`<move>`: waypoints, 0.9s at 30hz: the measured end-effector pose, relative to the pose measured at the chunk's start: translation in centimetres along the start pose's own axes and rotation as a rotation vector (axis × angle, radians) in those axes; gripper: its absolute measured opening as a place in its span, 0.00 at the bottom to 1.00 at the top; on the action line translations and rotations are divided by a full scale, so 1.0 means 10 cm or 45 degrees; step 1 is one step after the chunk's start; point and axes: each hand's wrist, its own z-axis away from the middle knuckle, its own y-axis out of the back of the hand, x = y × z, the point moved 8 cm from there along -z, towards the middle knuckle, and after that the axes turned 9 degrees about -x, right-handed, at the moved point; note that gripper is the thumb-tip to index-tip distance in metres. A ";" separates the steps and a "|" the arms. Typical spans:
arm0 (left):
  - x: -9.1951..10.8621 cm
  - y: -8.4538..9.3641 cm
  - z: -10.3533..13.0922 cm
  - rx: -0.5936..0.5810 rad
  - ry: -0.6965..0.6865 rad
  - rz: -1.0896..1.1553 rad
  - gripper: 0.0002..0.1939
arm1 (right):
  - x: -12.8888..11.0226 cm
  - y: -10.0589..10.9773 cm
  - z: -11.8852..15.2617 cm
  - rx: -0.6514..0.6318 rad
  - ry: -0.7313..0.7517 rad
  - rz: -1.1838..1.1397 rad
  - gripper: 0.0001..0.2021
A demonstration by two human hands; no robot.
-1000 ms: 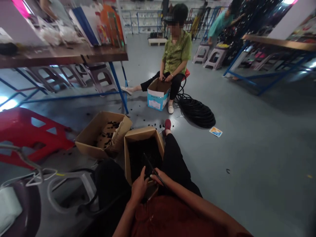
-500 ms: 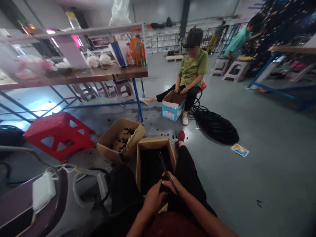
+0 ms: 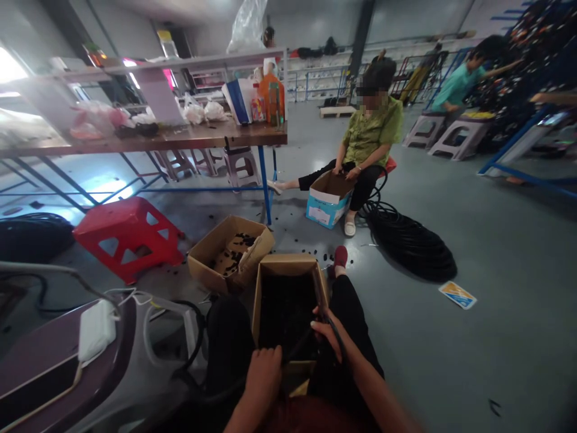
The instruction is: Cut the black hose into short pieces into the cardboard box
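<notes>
My left hand (image 3: 265,370) is closed around a black rubber tube (image 3: 297,346), which trails behind it toward the grey stool and also reaches across to my other hand. In my right hand (image 3: 331,334) is a pair of dark scissors (image 3: 319,291), blades pointing away along the right wall of the cardboard box; their edges are hard to make out. This open cardboard box (image 3: 288,260) stands between my legs, its inside dark with black pieces. Both hands are over its near end.
Another cardboard box (image 3: 202,264) with black bits stands to the left, near a red stool (image 3: 130,234). Opposite sits a co-worker (image 3: 372,132) with a blue-white box (image 3: 325,210). A black tube coil (image 3: 410,240) lies right. A workbench (image 3: 202,141) is behind.
My hands have moved apart: the left toward the lower left, the right to the right with the scissors. A stretch of tube now shows between them. The whole view has shifted slightly.
</notes>
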 end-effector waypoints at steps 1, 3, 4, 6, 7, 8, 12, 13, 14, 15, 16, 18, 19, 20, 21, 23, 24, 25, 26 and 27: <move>-0.07 0.04 0.02 0.059 0.043 -0.052 0.25 | -0.05 0.03 0.01 0.018 -0.001 -0.004 0.23; -0.16 0.06 0.06 0.081 0.097 -0.052 0.22 | -0.16 0.06 0.03 0.033 0.004 -0.014 0.23; -0.17 0.02 0.07 0.033 0.100 -0.009 0.21 | -0.20 0.06 0.04 0.032 0.005 -0.016 0.24; -0.10 -0.10 0.09 -0.114 0.023 0.120 0.18 | -0.26 0.04 0.06 0.026 0.008 -0.029 0.24; -0.03 -0.16 0.10 -0.189 -0.040 0.186 0.18 | -0.28 0.02 0.07 0.022 0.010 -0.038 0.24; 0.03 -0.22 0.10 -0.245 -0.105 0.250 0.19 | -0.29 -0.01 0.08 0.018 0.012 -0.044 0.23; 0.16 -0.29 0.12 -0.247 -0.314 0.564 0.23 | -0.26 -0.07 0.08 0.023 0.019 -0.085 0.23; 0.14 -0.29 0.12 -0.220 -0.335 0.638 0.23 | -0.23 -0.08 0.07 0.025 0.020 -0.105 0.23; 0.12 -0.27 0.13 -0.195 -0.347 0.697 0.23 | -0.21 -0.09 0.06 0.026 0.018 -0.125 0.23; 0.10 -0.26 0.13 -0.176 -0.351 0.737 0.22 | -0.18 -0.09 0.05 0.030 0.020 -0.146 0.23; 0.08 -0.23 0.14 -0.159 -0.356 0.766 0.22 | -0.16 -0.09 0.04 0.037 0.024 -0.160 0.23; 0.07 -0.16 0.16 -0.130 -0.366 0.804 0.21 | -0.12 -0.07 0.03 0.061 0.043 -0.182 0.23; 0.07 -0.12 0.17 -0.116 -0.366 0.807 0.21 | -0.11 -0.05 0.03 0.081 0.051 -0.190 0.23; 0.07 -0.10 0.17 -0.107 -0.355 0.789 0.20 | -0.09 -0.03 0.02 0.104 0.053 -0.193 0.23; 0.06 -0.09 0.16 -0.105 -0.326 0.742 0.20 | -0.08 -0.01 0.03 0.126 0.053 -0.194 0.23; 0.03 -0.12 0.12 -0.106 -0.262 0.583 0.20 | -0.08 0.04 0.03 0.169 0.053 -0.197 0.24; 0.00 -0.14 0.10 -0.091 -0.239 0.483 0.20 | -0.08 0.07 0.04 0.187 0.055 -0.198 0.24; -0.04 -0.16 0.08 -0.067 -0.214 0.381 0.21 | -0.09 0.10 0.04 0.200 0.060 -0.198 0.25; -0.08 -0.18 0.06 -0.036 -0.190 0.283 0.22 | -0.11 0.14 0.04 0.215 0.071 -0.197 0.25; -0.14 -0.20 0.06 0.001 -0.165 0.195 0.23 | -0.13 0.18 0.04 0.229 0.082 -0.191 0.25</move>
